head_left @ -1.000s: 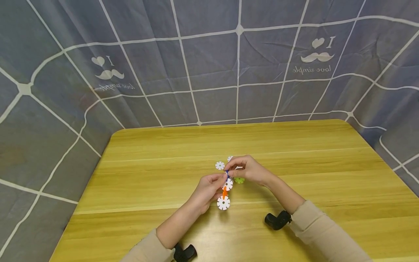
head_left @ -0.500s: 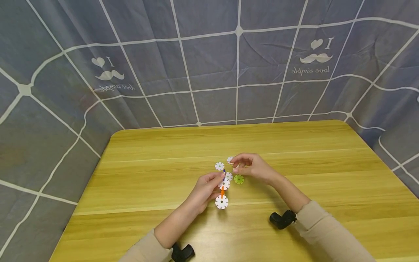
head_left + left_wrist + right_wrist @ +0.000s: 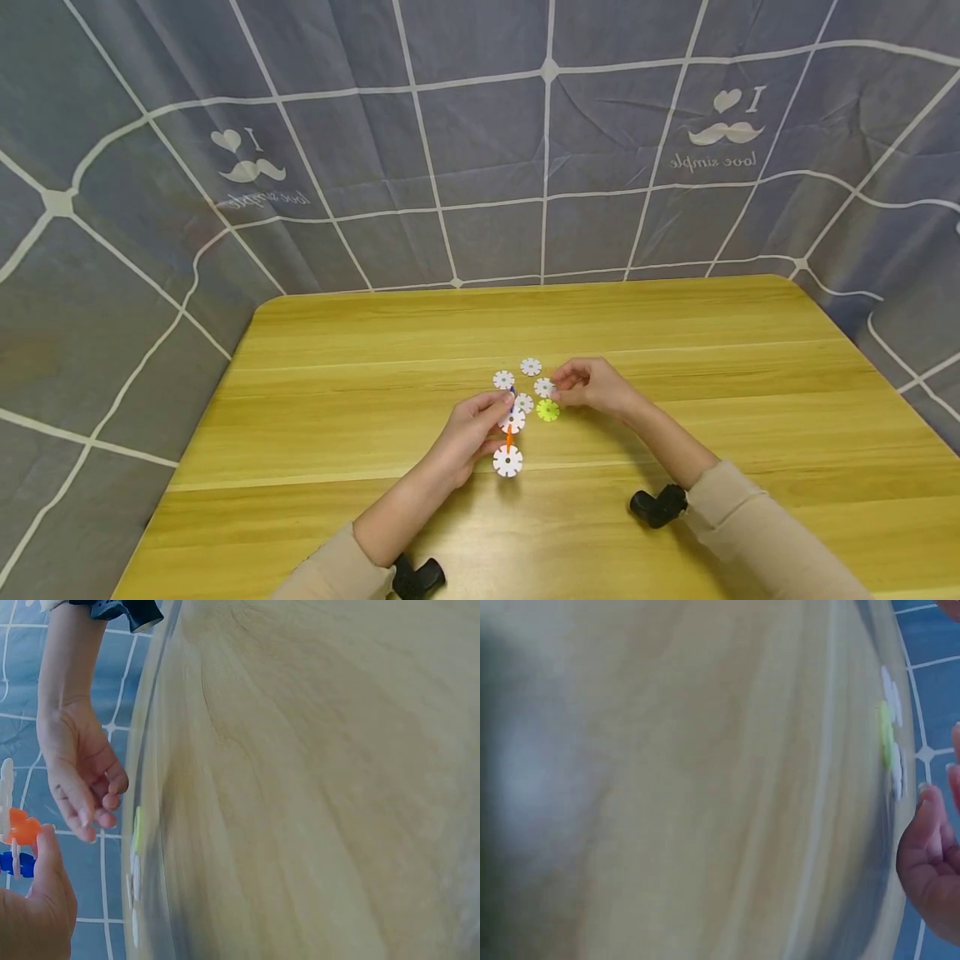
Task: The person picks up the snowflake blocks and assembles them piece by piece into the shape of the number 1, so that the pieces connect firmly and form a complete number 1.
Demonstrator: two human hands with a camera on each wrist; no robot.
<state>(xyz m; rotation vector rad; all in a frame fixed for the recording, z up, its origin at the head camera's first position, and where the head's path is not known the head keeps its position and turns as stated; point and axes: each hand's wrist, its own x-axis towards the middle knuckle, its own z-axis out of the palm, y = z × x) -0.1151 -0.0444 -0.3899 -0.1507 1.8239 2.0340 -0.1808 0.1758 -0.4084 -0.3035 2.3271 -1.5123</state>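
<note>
My left hand pinches a joined chain of notched plastic snowflake discs above the table. The chain has a white end disc, an orange disc seen edge-on, another white disc and a blue disc near the thumb. In the left wrist view the orange disc sits by the fingertip, blue just below. My right hand hovers with loosely bent fingers, holding nothing. It is nearest a loose white disc and a green disc; whether it touches either, I cannot tell.
More loose white discs lie beyond the chain: one at the left, one farthest back, and one partly behind the chain. The wooden table meets a grey curtain at its back edge.
My right hand has let go of the chain by the blue disc and moved right, uncovering the loose white discs. My left hand keeps its pinch, having shifted slightly left.
</note>
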